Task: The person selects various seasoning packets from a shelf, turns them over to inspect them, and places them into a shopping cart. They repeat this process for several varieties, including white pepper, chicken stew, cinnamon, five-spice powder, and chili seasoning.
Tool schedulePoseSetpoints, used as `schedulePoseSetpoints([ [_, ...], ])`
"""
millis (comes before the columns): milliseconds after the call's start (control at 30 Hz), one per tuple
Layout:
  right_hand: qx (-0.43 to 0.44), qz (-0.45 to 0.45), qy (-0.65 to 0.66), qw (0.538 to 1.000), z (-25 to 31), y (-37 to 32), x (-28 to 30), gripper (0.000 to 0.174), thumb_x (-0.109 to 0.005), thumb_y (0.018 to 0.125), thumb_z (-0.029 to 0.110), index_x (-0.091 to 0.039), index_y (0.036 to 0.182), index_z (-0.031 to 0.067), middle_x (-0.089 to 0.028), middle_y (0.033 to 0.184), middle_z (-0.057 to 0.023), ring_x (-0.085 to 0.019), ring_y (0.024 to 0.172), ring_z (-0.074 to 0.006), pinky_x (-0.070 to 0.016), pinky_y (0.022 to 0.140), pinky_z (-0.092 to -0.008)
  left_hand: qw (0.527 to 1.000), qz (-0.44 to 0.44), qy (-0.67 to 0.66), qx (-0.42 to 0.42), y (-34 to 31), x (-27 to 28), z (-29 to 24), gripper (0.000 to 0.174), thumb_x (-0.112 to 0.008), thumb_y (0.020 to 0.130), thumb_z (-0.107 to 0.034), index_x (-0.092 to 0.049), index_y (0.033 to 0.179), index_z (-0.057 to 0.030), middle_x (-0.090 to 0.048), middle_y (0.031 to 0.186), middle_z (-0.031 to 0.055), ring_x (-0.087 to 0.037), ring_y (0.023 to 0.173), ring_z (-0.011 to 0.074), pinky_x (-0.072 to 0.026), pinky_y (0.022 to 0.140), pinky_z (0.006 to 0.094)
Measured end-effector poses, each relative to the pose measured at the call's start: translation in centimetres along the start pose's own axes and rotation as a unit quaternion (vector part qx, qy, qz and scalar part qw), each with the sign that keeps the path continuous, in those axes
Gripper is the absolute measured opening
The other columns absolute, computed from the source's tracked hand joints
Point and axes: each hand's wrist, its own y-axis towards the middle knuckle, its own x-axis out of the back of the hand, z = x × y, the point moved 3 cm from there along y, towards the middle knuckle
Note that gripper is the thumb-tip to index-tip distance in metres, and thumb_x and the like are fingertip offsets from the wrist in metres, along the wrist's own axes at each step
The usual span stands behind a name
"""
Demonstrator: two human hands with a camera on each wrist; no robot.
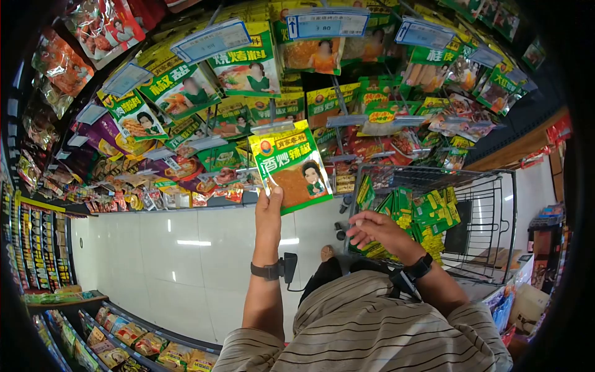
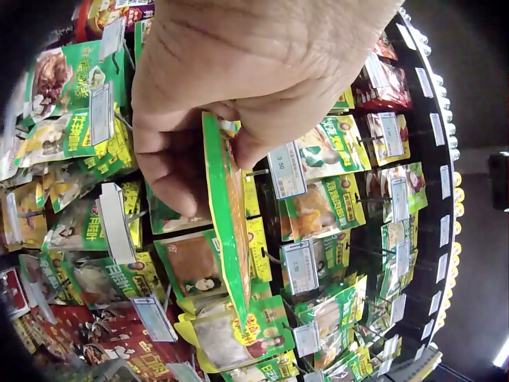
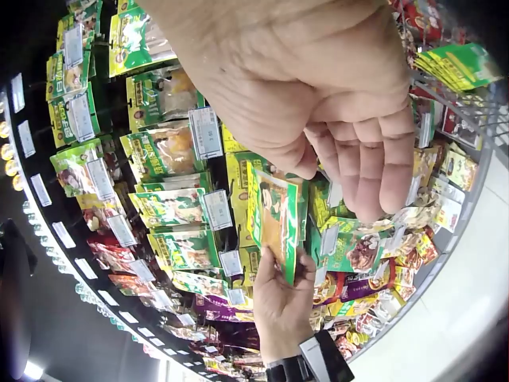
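My left hand [image 1: 268, 217] pinches a green and yellow seasoning packet [image 1: 297, 170] by its lower left edge, thumb on its front, in front of the hanging packets. The left wrist view shows the packet [image 2: 226, 215] edge-on between the thumb and fingers of the left hand [image 2: 238, 87]. My right hand [image 1: 381, 232] is held palm up, fingers loosely bent and holding nothing, to the right of the packet and beside the cart. In the right wrist view the right hand [image 3: 318, 103] is empty, with the held packet [image 3: 276, 219] beyond it.
A wire shopping cart [image 1: 486, 186] at the right holds several green and yellow packets [image 1: 437, 211]. Shelf hooks carry rows of packets [image 1: 248, 68] with price tags [image 1: 328, 26] ahead. Pale tiled floor [image 1: 167, 248] lies below, and a lower shelf of bags [image 1: 149, 344] stands at the bottom left.
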Motion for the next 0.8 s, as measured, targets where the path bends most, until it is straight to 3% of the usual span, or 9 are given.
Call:
schedulePoseSetpoints([
  [67,0.004,0.001,0.003,1.0,-0.1,0.0,0.1,0.034,-0.051,0.102,0.025,-0.055,0.122,-0.0022,-0.066,0.106,-0.0134,-0.065,0.086,-0.0173,-0.0558,0.076,-0.0313,1.0,-0.006,-0.008,-0.011,-0.1,0.0,-0.4,0.031,-0.057,0.1,-0.03,-0.059,0.117,-0.004,-0.059,0.1,-0.0018,-0.05,0.089,0.0059,-0.0421,0.081,0.0226],
  [200,0.004,-0.001,0.006,1.0,-0.1,-0.2,-0.1,0.034,-0.052,0.102,0.025,-0.055,0.122,-0.0018,-0.066,0.105,-0.013,-0.065,0.085,-0.0174,-0.0559,0.075,-0.0314,1.0,0.003,0.013,0.003,-0.5,0.7,0.0,0.034,-0.056,0.1,-0.027,-0.06,0.123,-0.0024,-0.064,0.111,0.0011,-0.055,0.1,0.0095,-0.0421,0.09,0.0258],
  [300,0.017,0.007,0.0,1.0,0.0,0.0,-0.1,0.033,-0.052,0.102,0.025,-0.056,0.121,-0.0015,-0.066,0.105,-0.0128,-0.066,0.084,-0.0174,-0.0559,0.074,-0.0313,1.0,-0.009,0.013,-0.014,-1.3,0.5,-0.2,0.028,-0.058,0.099,-0.03,-0.06,0.112,-0.0049,-0.055,0.089,-0.0041,-0.046,0.081,0.0058,-0.0394,0.073,0.0233],
  [800,0.072,0.052,-0.004,0.996,2.3,0.3,-2.5,0.032,-0.054,0.101,0.028,-0.055,0.12,0.0013,-0.064,0.1,-0.0088,-0.066,0.086,-0.018,-0.0552,0.073,-0.0297,0.999,0.019,0.03,0.008,-5.8,1.5,-0.2,0.034,-0.058,0.1,-0.029,-0.059,0.122,-0.003,-0.06,0.101,-0.0024,-0.051,0.093,0.007,-0.0432,0.084,0.0245],
])
